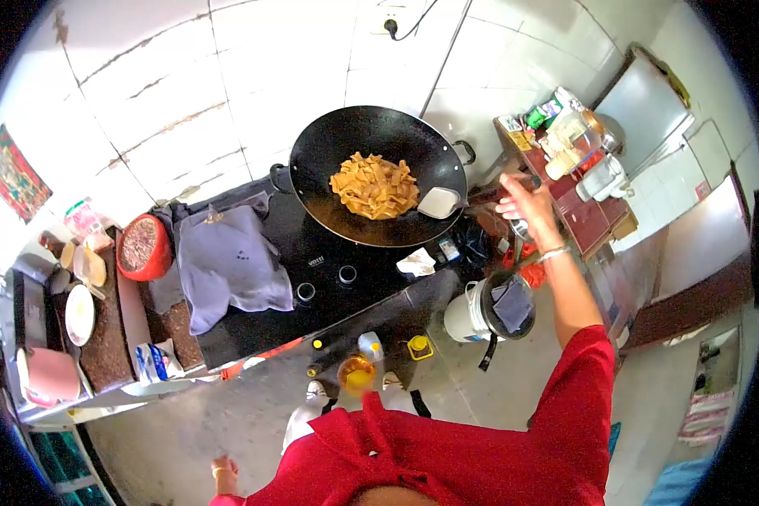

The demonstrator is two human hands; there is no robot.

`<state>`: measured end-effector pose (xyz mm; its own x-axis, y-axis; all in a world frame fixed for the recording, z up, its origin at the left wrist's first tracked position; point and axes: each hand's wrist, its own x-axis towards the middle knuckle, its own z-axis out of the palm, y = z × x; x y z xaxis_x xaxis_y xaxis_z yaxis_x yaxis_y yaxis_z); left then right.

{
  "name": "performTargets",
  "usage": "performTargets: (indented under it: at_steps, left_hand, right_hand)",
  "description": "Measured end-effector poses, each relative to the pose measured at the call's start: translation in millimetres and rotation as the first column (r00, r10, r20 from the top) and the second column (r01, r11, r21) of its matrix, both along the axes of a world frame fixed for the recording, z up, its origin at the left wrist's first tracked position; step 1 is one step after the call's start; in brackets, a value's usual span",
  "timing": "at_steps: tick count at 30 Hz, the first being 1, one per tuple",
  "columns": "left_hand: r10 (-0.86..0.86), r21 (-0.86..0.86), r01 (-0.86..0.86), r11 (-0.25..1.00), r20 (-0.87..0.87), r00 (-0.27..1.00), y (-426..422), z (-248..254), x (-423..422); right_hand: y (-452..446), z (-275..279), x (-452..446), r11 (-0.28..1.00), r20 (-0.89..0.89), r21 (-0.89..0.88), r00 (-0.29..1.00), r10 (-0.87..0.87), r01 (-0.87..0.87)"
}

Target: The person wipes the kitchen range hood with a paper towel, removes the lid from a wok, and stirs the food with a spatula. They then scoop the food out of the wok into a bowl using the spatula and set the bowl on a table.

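A large black wok (337, 215) sits on the black stovetop. Brown, flat cut pieces of food (373, 185) are heaped in its middle. A spatula (438, 202) rests its pale, wide blade inside the wok's right side, and its handle runs out over the rim to the right. My right hand (527, 207) is stretched out past that rim, closed around the handle's far end; the grip is partly hidden. A bracelet is on that wrist. My left hand (224, 466) hangs low at my left side, away from the counter. It is small in view, and its fingers cannot be made out.
A grey cloth (232, 261) covers the stove's left part, beside a red bowl (144, 247). A white plate (79, 314) and a pink container (49, 375) stand farther left. A lidded bucket (464, 318) and several bottles are on the floor. Jars crowd a red table (584, 221) at right.
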<state>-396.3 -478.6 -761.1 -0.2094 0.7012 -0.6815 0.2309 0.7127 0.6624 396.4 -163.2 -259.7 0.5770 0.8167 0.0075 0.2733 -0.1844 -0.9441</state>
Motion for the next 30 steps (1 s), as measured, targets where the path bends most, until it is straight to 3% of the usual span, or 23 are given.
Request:
performTargets:
  at_steps: [1, 5, 7, 9, 11, 12, 13, 14, 15, 19, 21, 25, 27, 30]
  left_hand:
    - [0.633, -0.391, -0.596, 0.702, -0.043, 0.773, -21.9, 24.6, 10.7]
    - [0.714, -0.363, -0.743, 0.562, -0.241, 0.658, -65.7, 52.0, 93.3]
    - [0.636, -0.398, -0.621, 0.675, -0.111, 0.763, -62.2, 79.6, 157.7]
    - [0.531, -0.412, -0.472, 0.780, 0.037, 0.846, -60.8, 90.0, 202.9]
    - [0.483, -0.434, -0.403, 0.806, 0.089, 0.871, -71.4, 41.4, 216.4]
    - [0.416, -0.458, -0.316, 0.831, 0.134, 0.900, -79.9, 25.4, 215.4]
    - [0.418, -0.459, -0.320, 0.829, 0.127, 0.900, -79.4, 32.7, 217.5]
    - [0.371, -0.446, -0.297, 0.844, 0.088, 0.924, -74.4, 37.2, 224.7]
    - [0.322, -0.436, -0.268, 0.859, 0.052, 0.945, -69.6, 42.7, 232.6]
    - [0.236, -0.411, -0.210, 0.887, 0.013, 0.972, -58.3, 39.3, 225.2]
    - [0.199, -0.381, -0.176, 0.908, 0.023, 0.980, -42.5, 42.4, 219.0]
    - [0.137, -0.311, -0.122, 0.943, 0.029, 0.990, -17.6, 55.3, 207.2]
    - [0.106, -0.284, -0.095, 0.954, 0.024, 0.994, -8.0, 61.2, 201.3]
    - [0.031, -0.254, -0.029, 0.967, 0.004, 1.000, 0.5, 68.1, 193.9]
  right_hand:
    - [6.3, 7.7, 15.1, 0.999, 0.016, -0.035, 1.000, 0.022, -0.021]
    - [41.1, 2.6, 57.7, 0.986, -0.011, -0.112, 0.992, 0.123, -0.123]
    - [62.8, -44.8, 46.1, 0.978, -0.255, -0.019, 0.947, 0.195, -0.207]
    - [76.7, -79.9, 6.7, 0.945, -0.263, 0.136, 0.908, 0.325, -0.298]
    - [94.6, -84.1, -26.0, 0.895, 0.018, 0.178, 0.911, 0.412, -0.409]
    - [97.4, -69.9, -42.0, 0.853, 0.341, 0.147, 0.835, 0.432, -0.501]
    - [96.6, -44.6, -56.4, 0.816, 0.625, 0.088, 0.669, 0.402, -0.572]
    - [95.0, -24.7, -65.1, 0.792, 0.743, 0.067, 0.561, 0.366, -0.606]
    - [95.5, -10.0, -68.4, 0.769, 0.748, 0.033, 0.526, 0.405, -0.639]
    - [87.2, 14.7, -79.9, 0.770, 0.632, 0.027, 0.608, 0.481, -0.637]
    - [89.1, -10.8, -80.5, 0.770, 0.312, 0.106, 0.756, 0.576, -0.630]
    - [89.1, -61.7, -61.4, 0.773, 0.640, 0.076, 0.625, 0.447, -0.630]
    - [85.8, -61.7, -51.0, 0.780, 0.642, 0.169, 0.668, 0.377, -0.602]
    - [69.2, -23.8, -16.8, 0.873, 0.385, 0.121, 0.833, 0.397, -0.472]
